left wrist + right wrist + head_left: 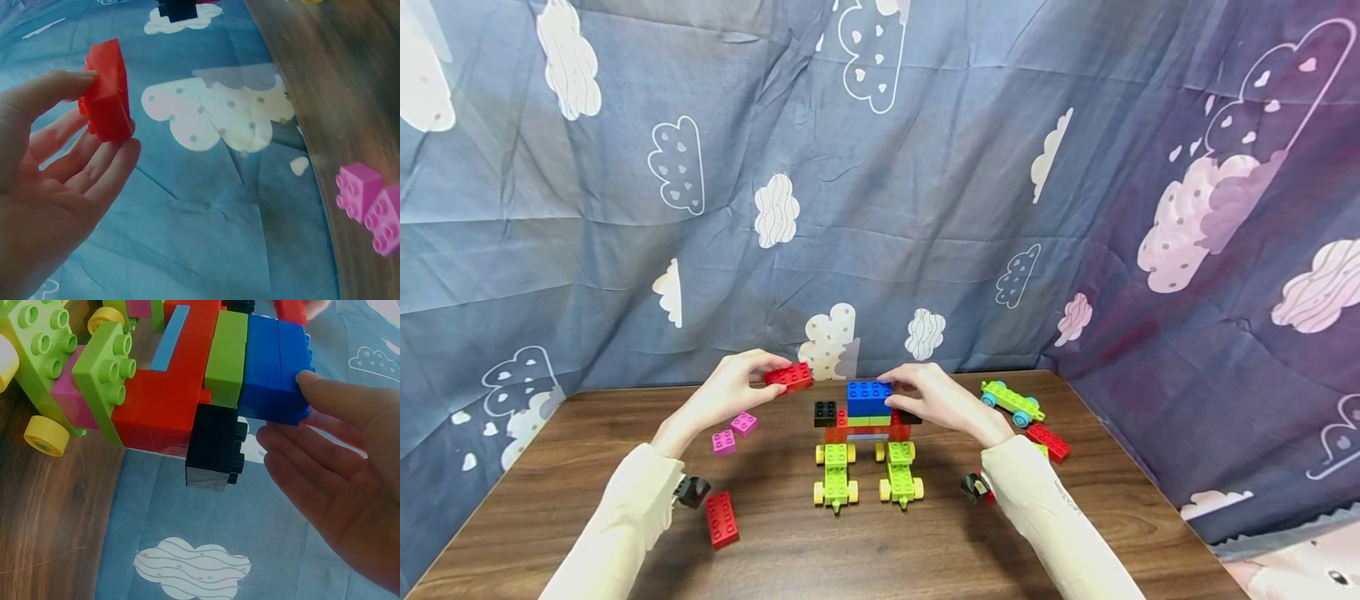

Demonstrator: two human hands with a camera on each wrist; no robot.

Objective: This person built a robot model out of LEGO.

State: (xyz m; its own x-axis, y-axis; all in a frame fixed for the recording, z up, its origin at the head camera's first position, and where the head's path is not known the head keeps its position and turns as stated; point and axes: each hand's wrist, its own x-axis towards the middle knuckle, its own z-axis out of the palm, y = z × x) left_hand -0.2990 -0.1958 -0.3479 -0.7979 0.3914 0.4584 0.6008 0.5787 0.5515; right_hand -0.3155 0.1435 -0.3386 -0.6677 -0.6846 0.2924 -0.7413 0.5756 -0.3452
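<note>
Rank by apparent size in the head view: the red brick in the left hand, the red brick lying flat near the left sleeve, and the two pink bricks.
1. Flat red brick, largest, though it lies nearer the camera.
2. Held red brick.
3. Two pink bricks, alike, so unranked.
</note>
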